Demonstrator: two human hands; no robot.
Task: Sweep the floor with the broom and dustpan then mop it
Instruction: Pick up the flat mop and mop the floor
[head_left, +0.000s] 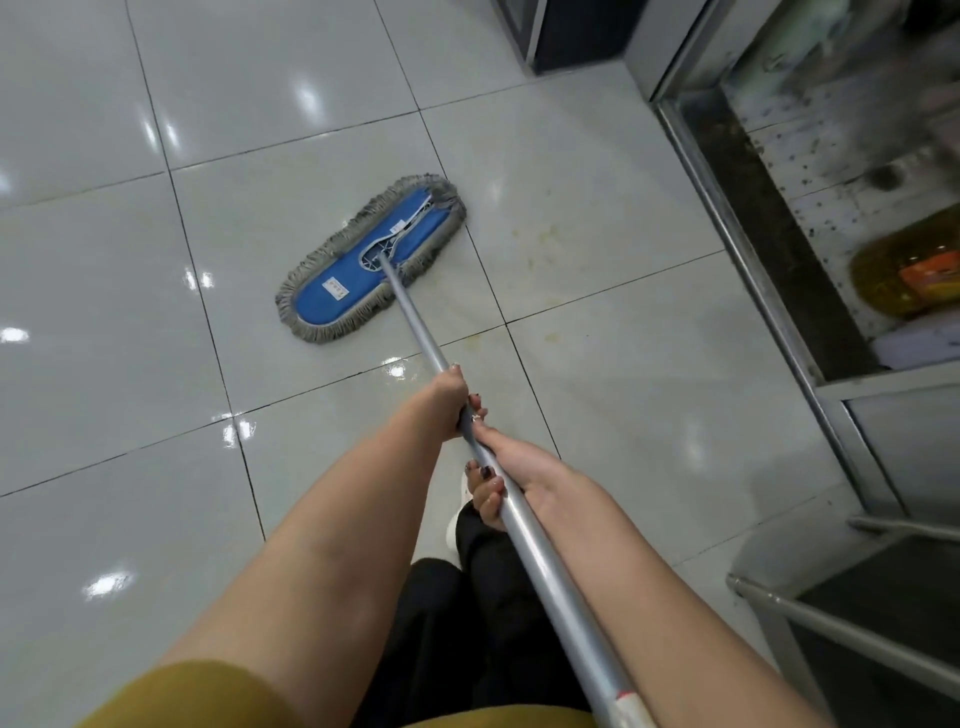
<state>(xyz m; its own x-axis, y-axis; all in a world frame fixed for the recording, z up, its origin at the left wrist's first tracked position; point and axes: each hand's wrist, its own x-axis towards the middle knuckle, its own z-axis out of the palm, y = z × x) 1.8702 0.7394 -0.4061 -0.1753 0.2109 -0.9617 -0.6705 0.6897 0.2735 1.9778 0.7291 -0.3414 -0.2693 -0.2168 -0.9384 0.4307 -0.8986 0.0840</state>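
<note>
Both grips, left hand (451, 402) ahead of right hand (511, 475), wrap the mop handle (415, 325), pressing the mop head (366, 260) flat against the yellowish stains (535, 244) on the floor (623, 364).

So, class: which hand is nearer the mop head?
Left. The left hand grips the handle further down, closer to the mop head. The right hand grips just behind it, higher up the handle, nearer the body.

commercial kitchen: tiled floor (597, 156), grimy steel counter shelf (810, 171) (oil bottle (904, 270)).
</note>
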